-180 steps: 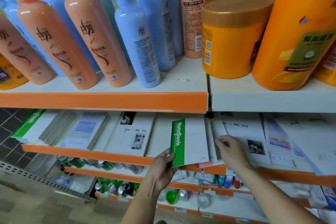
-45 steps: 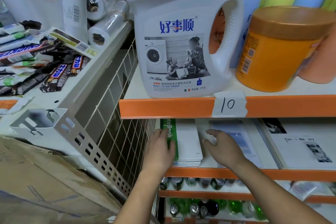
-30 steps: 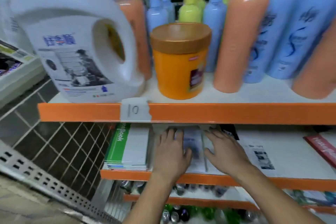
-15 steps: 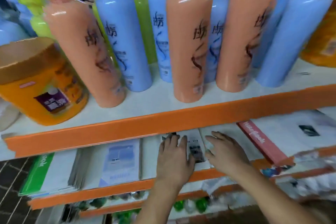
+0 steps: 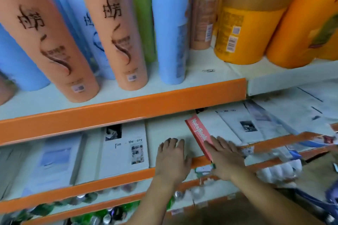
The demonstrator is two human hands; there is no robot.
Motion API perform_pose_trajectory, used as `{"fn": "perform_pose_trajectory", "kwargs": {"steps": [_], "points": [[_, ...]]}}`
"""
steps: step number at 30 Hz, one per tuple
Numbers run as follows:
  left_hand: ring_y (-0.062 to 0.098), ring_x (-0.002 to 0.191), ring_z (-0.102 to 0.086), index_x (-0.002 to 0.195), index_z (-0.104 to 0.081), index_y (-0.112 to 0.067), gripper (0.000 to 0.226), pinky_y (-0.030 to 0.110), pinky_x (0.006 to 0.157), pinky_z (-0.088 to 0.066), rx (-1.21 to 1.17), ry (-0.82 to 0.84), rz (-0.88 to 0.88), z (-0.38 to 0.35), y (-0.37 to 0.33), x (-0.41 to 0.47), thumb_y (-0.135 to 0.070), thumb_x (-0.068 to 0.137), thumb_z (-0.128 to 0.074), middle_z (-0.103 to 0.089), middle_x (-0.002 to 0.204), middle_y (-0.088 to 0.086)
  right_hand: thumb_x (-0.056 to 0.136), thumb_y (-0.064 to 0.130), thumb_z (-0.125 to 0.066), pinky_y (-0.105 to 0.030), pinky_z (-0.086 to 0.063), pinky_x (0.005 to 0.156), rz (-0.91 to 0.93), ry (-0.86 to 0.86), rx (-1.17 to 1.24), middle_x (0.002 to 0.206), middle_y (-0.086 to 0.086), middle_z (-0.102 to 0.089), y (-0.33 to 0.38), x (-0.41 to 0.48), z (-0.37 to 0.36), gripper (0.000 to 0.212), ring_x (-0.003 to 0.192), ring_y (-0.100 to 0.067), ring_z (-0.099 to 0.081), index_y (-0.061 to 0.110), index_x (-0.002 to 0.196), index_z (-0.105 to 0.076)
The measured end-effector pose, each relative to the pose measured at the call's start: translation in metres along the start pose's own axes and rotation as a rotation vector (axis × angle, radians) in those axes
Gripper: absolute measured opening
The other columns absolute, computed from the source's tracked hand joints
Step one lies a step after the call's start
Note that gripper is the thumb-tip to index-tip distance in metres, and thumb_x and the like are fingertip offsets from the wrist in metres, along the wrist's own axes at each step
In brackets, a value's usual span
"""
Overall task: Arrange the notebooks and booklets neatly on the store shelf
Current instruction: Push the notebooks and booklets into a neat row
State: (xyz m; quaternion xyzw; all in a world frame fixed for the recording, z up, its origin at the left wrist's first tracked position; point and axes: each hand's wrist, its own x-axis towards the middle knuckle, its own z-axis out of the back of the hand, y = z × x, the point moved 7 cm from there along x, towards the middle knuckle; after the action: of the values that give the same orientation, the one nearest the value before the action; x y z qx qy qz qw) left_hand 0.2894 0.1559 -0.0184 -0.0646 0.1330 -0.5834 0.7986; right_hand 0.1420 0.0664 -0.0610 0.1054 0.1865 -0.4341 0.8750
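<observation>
Moved right off the Time Memory booklet (image 5: 126,150), left hand (image 5: 173,160) lies flat beside the red notebook (image 5: 198,133), right hand (image 5: 226,160) on it, both grips open and empty.

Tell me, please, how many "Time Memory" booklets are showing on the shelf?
2. One booklet lies left of the left hand; the other booklet lies right of the red notebook. More may be hidden beneath them.

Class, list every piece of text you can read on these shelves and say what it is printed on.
"NoteBook": red spine of the notebook.
"Tim Me ory", with gaps where letters are washed out: white booklet.
Brush characters on the peach bottle and stickers on the orange tub: too blurred to read.
</observation>
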Motion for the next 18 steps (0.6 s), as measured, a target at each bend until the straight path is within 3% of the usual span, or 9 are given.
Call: {"fn": "perform_pose_trajectory", "kwargs": {"steps": [3,5,8,11,14,18], "points": [[0.026,0.138,-0.038,0.147,-0.043,-0.024,0.055,0.040,0.115,-0.029,-0.042,0.016,0.119,-0.020,-0.029,0.003,-0.045,0.097,-0.045,-0.046,0.148,0.000,0.086,0.052,-0.063,-0.046,-0.015,0.121,0.135,-0.111,-0.011,0.160,0.004,-0.024,-0.021,-0.005,0.007,0.083,0.147,-0.022,-0.019,0.032,0.154,-0.020],[0.026,0.134,-0.041,0.143,-0.046,-0.024,0.052,0.039,0.110,-0.032,-0.039,0.036,0.191,-0.033,-0.041,0.003,-0.044,0.096,-0.044,-0.050,0.143,0.000,0.083,0.068,-0.058,-0.046,-0.022,0.118,0.153,-0.120,0.046,0.153,0.004,-0.034,-0.039,-0.006,0.016,0.081,0.143,-0.022,-0.027,0.034,0.151,-0.029],[0.027,0.130,-0.045,0.140,-0.049,-0.025,0.048,0.037,0.107,-0.035,-0.078,0.063,0.279,-0.042,-0.055,-0.002,-0.040,0.095,-0.045,-0.053,0.138,0.001,0.081,0.080,-0.049,-0.048,-0.023,0.116,0.133,-0.045,0.071,0.149,0.003,-0.031,-0.066,-0.006,0.021,0.083,0.142,-0.024,-0.025,0.039,0.151,-0.032],[0.027,0.129,-0.047,0.141,-0.048,-0.027,0.047,0.038,0.106,-0.037,-0.070,0.075,0.299,-0.046,-0.069,-0.004,-0.041,0.096,-0.044,-0.054,0.137,0.000,0.088,0.073,-0.043,-0.050,-0.023,0.117,0.041,-0.090,0.138,0.157,-0.001,-0.024,-0.094,0.001,0.022,0.068,0.147,-0.027,-0.016,0.041,0.148,-0.036],[0.026,0.126,-0.049,0.139,-0.050,-0.028,0.046,0.038,0.105,-0.039,-0.070,0.063,0.309,-0.046,-0.079,-0.001,-0.042,0.095,-0.045,-0.056,0.133,0.000,0.091,0.069,-0.045,-0.051,-0.033,0.112,-0.150,-0.101,0.174,0.160,-0.011,-0.015,-0.125,0.004,0.013,0.075,0.149,-0.033,-0.015,0.036,0.153,-0.018],[0.025,0.125,-0.049,0.138,-0.050,-0.027,0.045,0.037,0.105,-0.040,-0.077,0.037,0.302,-0.046,-0.094,0.005,-0.042,0.097,-0.044,-0.057,0.132,0.000,0.082,0.079,-0.049,-0.040,-0.049,0.084,-0.315,-0.073,0.210,0.149,-0.019,-0.028,-0.160,0.004,0.001,0.099,0.125,-0.034,-0.048,0.035,0.153,0.004]]}}
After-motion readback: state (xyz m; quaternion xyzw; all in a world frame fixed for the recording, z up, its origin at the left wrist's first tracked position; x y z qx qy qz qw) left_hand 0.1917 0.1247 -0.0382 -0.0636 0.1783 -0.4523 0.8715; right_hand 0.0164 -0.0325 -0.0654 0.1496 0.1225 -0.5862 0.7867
